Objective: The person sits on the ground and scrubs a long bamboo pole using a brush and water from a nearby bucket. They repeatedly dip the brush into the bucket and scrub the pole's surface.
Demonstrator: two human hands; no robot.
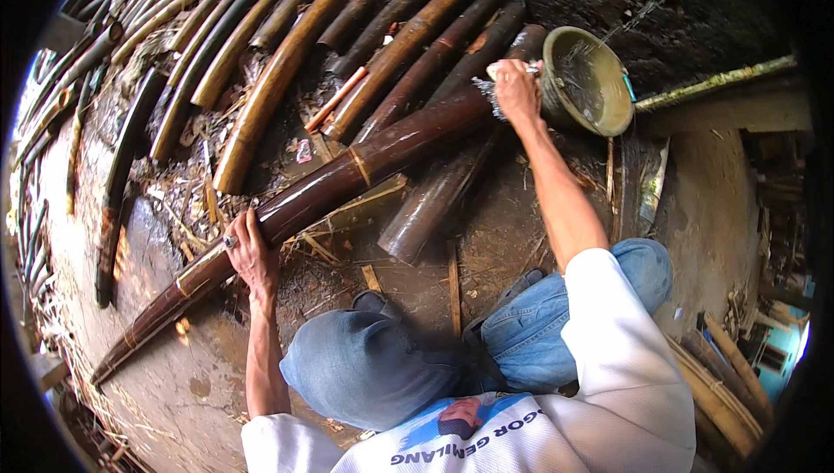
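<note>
A long, wet, dark brown bamboo pole lies slantwise across the ground from lower left to upper right. My left hand grips its lower part, a ring on one finger. My right hand is closed on a small scrubbing pad at the pole's upper end, and water splashes around it. Right beside that hand stands a round olive basin holding water. I crouch, with my knees in blue jeans below the pole.
Several more bamboo poles, brown and green, lie side by side at the upper left. Shavings and scraps litter the wet mud. A green bamboo stalk lies at the right. Stacked pale poles sit at lower right.
</note>
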